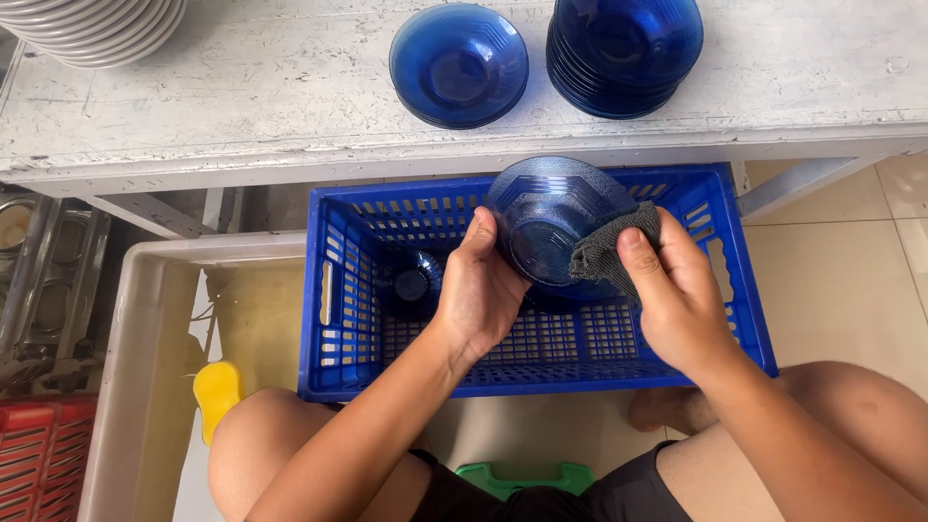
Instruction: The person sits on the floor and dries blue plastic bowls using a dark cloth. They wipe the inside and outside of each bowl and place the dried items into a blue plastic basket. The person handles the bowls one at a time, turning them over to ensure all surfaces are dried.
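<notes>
My left hand (478, 290) grips the left rim of a blue glass bowl (551, 217), held tilted with its underside toward me above a blue slatted crate (348, 290). My right hand (677, 290) presses a grey cloth (614, 246) against the bowl's right side. Another blue bowl (411, 282) lies inside the crate at its left.
A worn white table (242, 87) bears a single blue bowl (459, 63), a stack of blue bowls (623, 53) and a stack of white plates (101, 29). A beige tub (135, 367) with a yellow sponge (217, 391) stands at the left, beside a red crate (39, 454). A green stool (522, 478) shows between my knees.
</notes>
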